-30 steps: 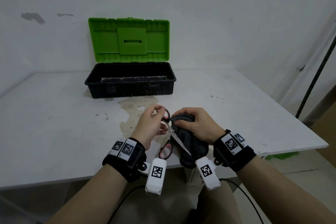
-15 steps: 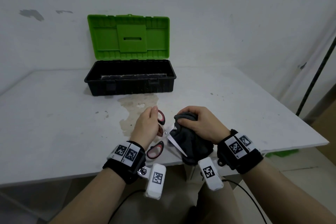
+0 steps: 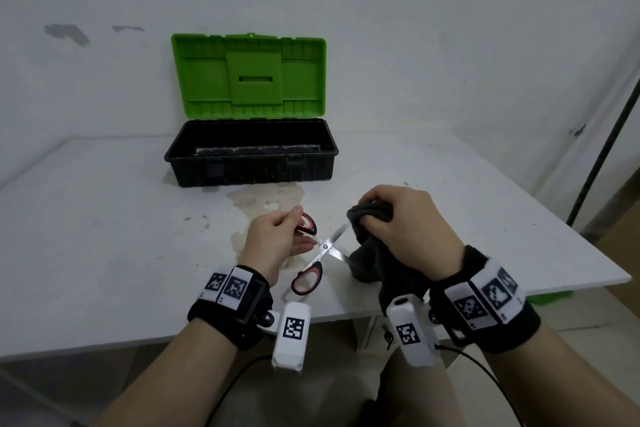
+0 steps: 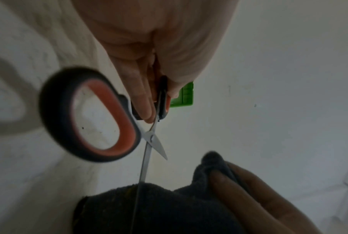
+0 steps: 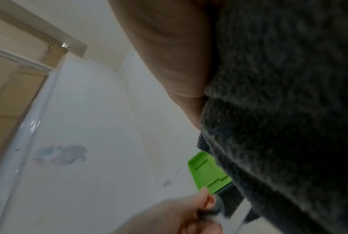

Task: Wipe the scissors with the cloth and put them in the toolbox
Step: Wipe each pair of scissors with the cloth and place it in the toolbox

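Note:
My left hand (image 3: 277, 243) pinches the far handle of the scissors (image 3: 323, 248), which have black-and-red handles and spread steel blades. The near handle loop (image 3: 306, 278) hangs free above the table. In the left wrist view the scissors (image 4: 149, 139) point down, and one blade runs into the dark grey cloth (image 4: 159, 209). My right hand (image 3: 405, 229) grips the bunched cloth (image 3: 374, 253) just right of the blades. The cloth (image 5: 285, 110) fills the right wrist view. The toolbox (image 3: 251, 154), black with a raised green lid (image 3: 247, 74), stands open at the back of the table.
The white table (image 3: 104, 253) bears a brownish stain (image 3: 266, 201) in front of the toolbox. Its near edge runs under my wrists. A white wall rises behind the box. A dark pole (image 3: 602, 156) leans at the far right.
The scissors have turned and their blades have spread wider; the far blade now points up and to the right. My right hand with the cloth has shifted right, off the upper blade.

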`<state>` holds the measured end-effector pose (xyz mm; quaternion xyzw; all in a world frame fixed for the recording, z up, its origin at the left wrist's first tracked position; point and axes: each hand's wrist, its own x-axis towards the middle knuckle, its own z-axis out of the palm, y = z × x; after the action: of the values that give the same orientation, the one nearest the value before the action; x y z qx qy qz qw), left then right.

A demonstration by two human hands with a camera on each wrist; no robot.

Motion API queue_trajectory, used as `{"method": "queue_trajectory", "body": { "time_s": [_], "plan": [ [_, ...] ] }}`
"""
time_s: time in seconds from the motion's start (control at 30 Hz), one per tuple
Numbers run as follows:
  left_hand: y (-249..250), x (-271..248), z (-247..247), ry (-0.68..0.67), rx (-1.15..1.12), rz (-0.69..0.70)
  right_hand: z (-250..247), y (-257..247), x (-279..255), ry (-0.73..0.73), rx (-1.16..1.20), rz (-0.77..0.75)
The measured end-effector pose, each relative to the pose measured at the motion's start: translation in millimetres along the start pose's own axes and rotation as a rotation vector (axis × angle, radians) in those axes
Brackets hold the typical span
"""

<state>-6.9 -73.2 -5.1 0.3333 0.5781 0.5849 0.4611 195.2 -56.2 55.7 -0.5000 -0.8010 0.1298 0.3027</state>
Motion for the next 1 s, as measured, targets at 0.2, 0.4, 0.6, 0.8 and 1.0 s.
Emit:
{"method": "queue_trajectory", "body": {
  "time_s": [0.2, 0.4, 0.6, 0.8, 1.0],
  "plan": [
    [-5.8, -7.6, 15.3, 0.019, -0.028, 0.066, 42.8, -19.0, -8.6, -0.104, -0.141, -0.061],
    [-11.6, -9.2, 17.3, 0.059, 0.006, 0.102, 40.9, -9.1, -5.7, -0.156, -0.204, 0.002],
    [-12.2, -10.8, 22.3, 0.086, 0.090, 0.137, 37.0, -8.5, -6.7, -0.118, -0.109, -0.016],
    [-14.4, -13.9, 26.6, 0.085, 0.038, 0.090, 41.6, -5.2, -2.9, -0.146, -0.170, 0.045],
    [-13.6, -12.5, 24.3, 0.127, -0.002, 0.049, 29.4, -4.6, -5.2, -0.069, -0.132, -0.017]
  ]
}}
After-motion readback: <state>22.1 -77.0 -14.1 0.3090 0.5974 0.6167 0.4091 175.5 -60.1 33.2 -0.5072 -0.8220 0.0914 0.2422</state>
